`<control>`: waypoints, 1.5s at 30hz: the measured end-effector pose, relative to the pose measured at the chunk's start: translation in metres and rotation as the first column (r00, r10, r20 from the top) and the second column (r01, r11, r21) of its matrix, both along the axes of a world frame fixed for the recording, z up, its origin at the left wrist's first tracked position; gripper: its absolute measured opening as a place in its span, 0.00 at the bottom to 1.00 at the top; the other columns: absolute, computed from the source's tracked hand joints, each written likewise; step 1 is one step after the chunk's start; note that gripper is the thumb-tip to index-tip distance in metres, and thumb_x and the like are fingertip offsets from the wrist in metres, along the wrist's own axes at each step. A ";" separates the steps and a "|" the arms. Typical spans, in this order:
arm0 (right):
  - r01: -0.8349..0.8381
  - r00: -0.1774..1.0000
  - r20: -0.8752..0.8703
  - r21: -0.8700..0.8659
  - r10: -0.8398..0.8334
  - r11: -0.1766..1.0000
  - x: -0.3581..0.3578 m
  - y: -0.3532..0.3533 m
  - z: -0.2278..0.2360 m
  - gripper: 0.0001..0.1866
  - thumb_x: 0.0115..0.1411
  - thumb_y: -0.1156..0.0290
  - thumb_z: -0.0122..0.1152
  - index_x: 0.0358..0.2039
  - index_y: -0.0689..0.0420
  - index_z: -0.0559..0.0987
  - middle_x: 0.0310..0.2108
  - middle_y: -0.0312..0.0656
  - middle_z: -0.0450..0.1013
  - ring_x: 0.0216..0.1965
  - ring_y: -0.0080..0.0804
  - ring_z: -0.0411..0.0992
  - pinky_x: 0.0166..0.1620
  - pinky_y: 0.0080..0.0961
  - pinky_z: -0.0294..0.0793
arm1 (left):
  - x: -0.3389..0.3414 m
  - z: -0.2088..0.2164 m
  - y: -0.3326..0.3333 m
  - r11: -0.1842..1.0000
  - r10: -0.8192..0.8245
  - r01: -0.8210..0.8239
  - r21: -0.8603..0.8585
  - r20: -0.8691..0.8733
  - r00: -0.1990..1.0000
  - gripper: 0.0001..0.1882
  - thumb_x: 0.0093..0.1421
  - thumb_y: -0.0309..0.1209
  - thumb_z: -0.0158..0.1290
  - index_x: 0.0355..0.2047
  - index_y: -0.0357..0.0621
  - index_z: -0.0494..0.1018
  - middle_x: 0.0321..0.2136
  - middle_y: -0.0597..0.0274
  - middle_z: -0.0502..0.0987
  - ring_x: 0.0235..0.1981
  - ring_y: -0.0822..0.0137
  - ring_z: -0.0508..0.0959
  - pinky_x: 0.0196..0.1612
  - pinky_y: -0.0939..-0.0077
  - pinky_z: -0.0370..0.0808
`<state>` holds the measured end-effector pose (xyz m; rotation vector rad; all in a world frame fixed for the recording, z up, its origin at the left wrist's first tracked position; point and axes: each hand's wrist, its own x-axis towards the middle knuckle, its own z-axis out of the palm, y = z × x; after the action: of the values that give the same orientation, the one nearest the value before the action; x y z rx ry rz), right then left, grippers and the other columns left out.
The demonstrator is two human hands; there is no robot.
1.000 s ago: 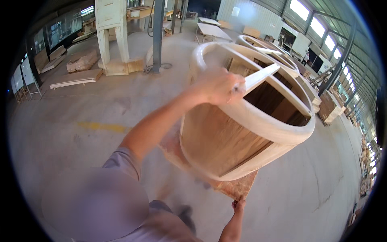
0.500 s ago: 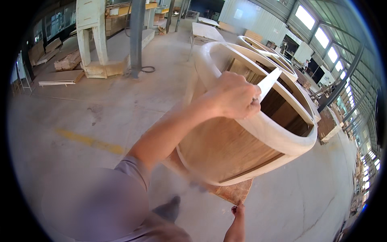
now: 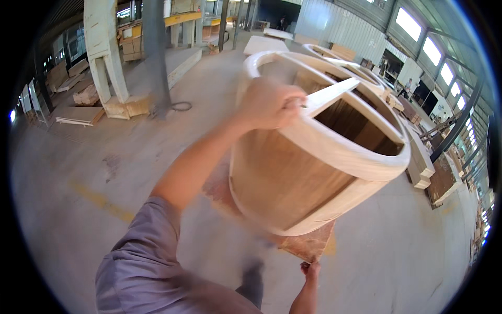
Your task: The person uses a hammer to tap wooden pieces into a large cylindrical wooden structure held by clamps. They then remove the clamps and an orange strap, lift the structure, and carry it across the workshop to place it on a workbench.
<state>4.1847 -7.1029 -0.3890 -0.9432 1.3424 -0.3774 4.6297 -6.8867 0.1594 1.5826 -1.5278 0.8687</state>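
My left hand (image 3: 274, 103), a little blurred, is closed at the near left rim of a large rounded wooden cabinet carcass (image 3: 293, 172). A pale tapered strip (image 3: 332, 95) runs from its fingers across the opening to the inner crossbar; I cannot tell whether it is fixed there. The carcass has a thick pale rim, brown panelled sides and dark compartments inside. It stands on a reddish-brown board (image 3: 308, 244). Low in front, my right hand (image 3: 311, 269) grips the near corner of that board.
A second rounded wooden frame (image 3: 361, 76) stands behind the carcass. Stacked boards (image 3: 418, 162) lie to the right. At left are a dark steel post (image 3: 155, 57), a pale machine stand (image 3: 107, 52) and flat panels (image 3: 78, 115). A person (image 3: 407, 86) is far off.
My left hand has moved left and away from me, showing more of the pale strip. The view has shifted slightly. My right hand stays at the board's corner.
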 end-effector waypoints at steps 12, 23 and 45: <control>-0.061 0.998 0.021 -0.090 0.063 0.994 0.189 -0.234 0.009 0.23 0.67 0.47 0.48 0.39 0.59 0.73 0.20 0.44 0.75 0.17 0.35 0.75 0.17 0.29 0.71 | 0.186 0.015 -0.236 0.998 0.052 -0.054 -0.030 -0.067 0.996 0.16 0.55 0.32 0.44 0.34 0.44 0.82 0.19 0.52 0.77 0.20 0.59 0.77 0.27 0.68 0.71; 0.032 0.997 0.068 -0.001 -0.032 0.999 0.342 -0.454 0.033 0.25 0.67 0.48 0.48 0.35 0.61 0.72 0.16 0.42 0.69 0.16 0.34 0.71 0.14 0.27 0.64 | 0.332 0.000 -0.455 0.998 0.035 -0.043 -0.040 -0.166 0.986 0.14 0.58 0.35 0.49 0.31 0.47 0.84 0.23 0.57 0.81 0.26 0.59 0.81 0.34 0.67 0.76; -0.090 0.989 0.112 -0.051 0.095 0.995 0.628 -0.937 0.017 0.21 0.68 0.50 0.47 0.36 0.57 0.72 0.18 0.41 0.73 0.16 0.31 0.73 0.14 0.23 0.65 | 0.597 0.000 -0.903 0.994 0.089 -0.099 -0.041 -0.196 0.976 0.16 0.58 0.33 0.45 0.34 0.39 0.82 0.22 0.51 0.79 0.25 0.61 0.78 0.32 0.69 0.73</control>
<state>4.8128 -8.0399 -0.3724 -1.0038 1.1853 -0.3871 5.2271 -7.7892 0.1598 1.6622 -1.2932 0.7731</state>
